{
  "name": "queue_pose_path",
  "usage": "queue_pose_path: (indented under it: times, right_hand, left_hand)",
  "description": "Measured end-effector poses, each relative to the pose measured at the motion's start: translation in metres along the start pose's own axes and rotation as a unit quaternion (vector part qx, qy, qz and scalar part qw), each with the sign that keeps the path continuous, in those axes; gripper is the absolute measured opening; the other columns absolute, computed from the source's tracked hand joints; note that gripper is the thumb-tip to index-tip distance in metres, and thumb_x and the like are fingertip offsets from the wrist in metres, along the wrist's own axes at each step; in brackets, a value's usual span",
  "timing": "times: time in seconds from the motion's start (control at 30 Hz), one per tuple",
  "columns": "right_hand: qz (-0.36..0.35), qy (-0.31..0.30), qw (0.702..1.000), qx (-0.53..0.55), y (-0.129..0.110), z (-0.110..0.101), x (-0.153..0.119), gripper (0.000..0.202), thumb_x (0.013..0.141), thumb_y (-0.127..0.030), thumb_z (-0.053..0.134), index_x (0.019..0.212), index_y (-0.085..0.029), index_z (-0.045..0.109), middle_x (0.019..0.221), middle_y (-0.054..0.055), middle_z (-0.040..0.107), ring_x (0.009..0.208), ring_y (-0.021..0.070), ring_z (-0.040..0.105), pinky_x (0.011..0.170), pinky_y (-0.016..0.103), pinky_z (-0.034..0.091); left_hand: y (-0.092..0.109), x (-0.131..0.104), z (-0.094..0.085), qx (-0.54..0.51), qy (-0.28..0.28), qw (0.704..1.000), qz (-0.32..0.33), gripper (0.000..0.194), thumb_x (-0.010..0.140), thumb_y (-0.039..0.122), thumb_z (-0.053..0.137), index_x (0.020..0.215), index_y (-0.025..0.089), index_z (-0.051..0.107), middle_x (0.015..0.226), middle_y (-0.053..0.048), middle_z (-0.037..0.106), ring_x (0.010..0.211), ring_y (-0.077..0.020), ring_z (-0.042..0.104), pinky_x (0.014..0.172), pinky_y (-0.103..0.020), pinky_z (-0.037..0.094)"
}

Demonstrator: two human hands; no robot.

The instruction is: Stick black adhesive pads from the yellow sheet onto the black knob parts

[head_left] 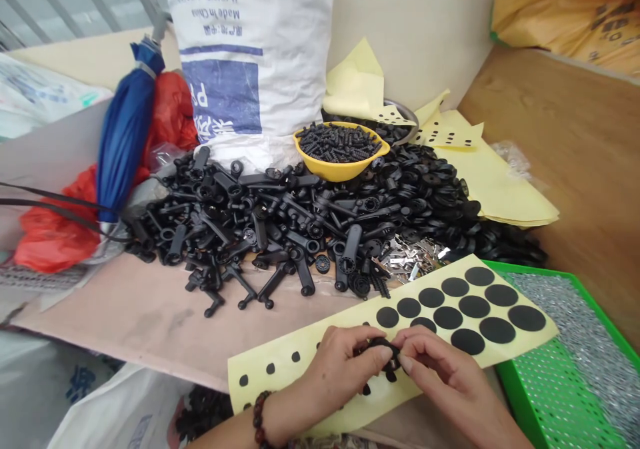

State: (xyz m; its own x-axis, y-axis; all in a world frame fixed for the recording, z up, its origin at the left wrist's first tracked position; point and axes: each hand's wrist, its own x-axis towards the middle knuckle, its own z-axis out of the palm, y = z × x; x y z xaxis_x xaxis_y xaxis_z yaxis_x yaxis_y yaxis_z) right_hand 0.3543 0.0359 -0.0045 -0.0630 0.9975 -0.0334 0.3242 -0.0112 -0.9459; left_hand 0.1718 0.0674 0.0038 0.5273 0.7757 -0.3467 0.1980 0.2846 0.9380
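Observation:
My left hand [345, 362], with a beaded bracelet [259, 417] at the wrist, is closed around a small black plastic part [384, 354]. Thumb and fingertips of my right hand [435, 362] pinch the same part from the other side. Both hands hover over or rest on a yellow backing sheet [280, 396]; which of these, I cannot tell. Round black stickers [475, 306] fill its right end, and small black dots run along its left. Fingers hide much of the part.
Black plastic arms [260, 222] and round black discs [425, 182] lie heaped behind the sheet, near metal clips [413, 256]. A yellow bowl [340, 169] holds black ribbed pieces. At right, a green tray [515, 389] holds many small metal pieces. A white sack [290, 49] and blue umbrella [125, 129] stand behind.

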Motion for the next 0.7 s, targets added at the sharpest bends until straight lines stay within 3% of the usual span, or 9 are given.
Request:
queue_pose_path:
  times: [0.17, 0.33, 0.53, 0.6, 0.7]
  right_hand:
    - [0.076, -0.023, 0.992, 0.093, 0.001, -0.005, -0.004, 0.023, 0.079, -0.04, 0.065, 0.066, -0.023, 0.073, 0.083, 0.008, 0.073, 0.082, 0.0249, 0.067, 0.071, 0.03, 0.053]
    - [0.185, -0.018, 0.952, 0.242, 0.008, -0.002, -0.008, 0.03, 0.074, -0.05, 0.072, 0.067, -0.022, 0.08, 0.098, 0.012, 0.076, 0.091, 0.0277, 0.066, 0.079, 0.035, 0.053]
    - [0.208, 0.012, 0.904, 0.372, 0.007, 0.009, -0.005, 0.029, 0.07, -0.05, 0.077, 0.082, -0.023, 0.081, 0.09, 0.01, 0.078, 0.083, 0.0234, 0.068, 0.081, 0.036, 0.054]
    - [0.194, 0.035, 0.913, 0.358, 0.009, 0.009, -0.005, 0.033, 0.072, -0.052, 0.075, 0.091, -0.025, 0.079, 0.086, 0.008, 0.077, 0.08, 0.0231, 0.069, 0.077, 0.036, 0.056]
    - [0.12, 0.012, 0.971, 0.207, 0.014, 0.01, -0.008, 0.033, 0.082, -0.049, 0.067, 0.106, -0.027, 0.073, 0.084, 0.004, 0.075, 0.077, 0.021, 0.069, 0.071, 0.03, 0.056]
  left_hand:
    - [-0.005, -0.004, -0.001, -0.004, 0.009, 1.0, 0.008, 0.022, 0.086, 0.031, 0.056, 0.095, 0.015, 0.069, 0.067, 0.002, 0.053, 0.052, -0.0067, 0.045, 0.047, -0.016, 0.038]
    - [-0.007, -0.006, 0.0, -0.032, 0.022, 0.999, 0.023, 0.026, 0.086, 0.036, 0.058, 0.095, 0.014, 0.069, 0.067, 0.002, 0.053, 0.052, -0.0061, 0.044, 0.046, -0.016, 0.039]
    - [-0.009, -0.004, -0.002, -0.063, 0.052, 0.997, 0.013, 0.034, 0.082, 0.04, 0.061, 0.1, 0.012, 0.067, 0.064, 0.001, 0.053, 0.045, -0.0057, 0.044, 0.043, -0.016, 0.039]
    - [-0.011, -0.004, -0.003, -0.072, 0.059, 0.996, 0.002, 0.037, 0.082, 0.041, 0.061, 0.103, 0.012, 0.067, 0.063, 0.001, 0.054, 0.044, -0.006, 0.044, 0.042, -0.017, 0.041]
    - [-0.011, -0.005, 0.0, -0.071, 0.049, 0.996, 0.015, 0.033, 0.083, 0.039, 0.06, 0.103, 0.014, 0.068, 0.066, 0.0, 0.057, 0.045, -0.0057, 0.046, 0.043, -0.016, 0.04]
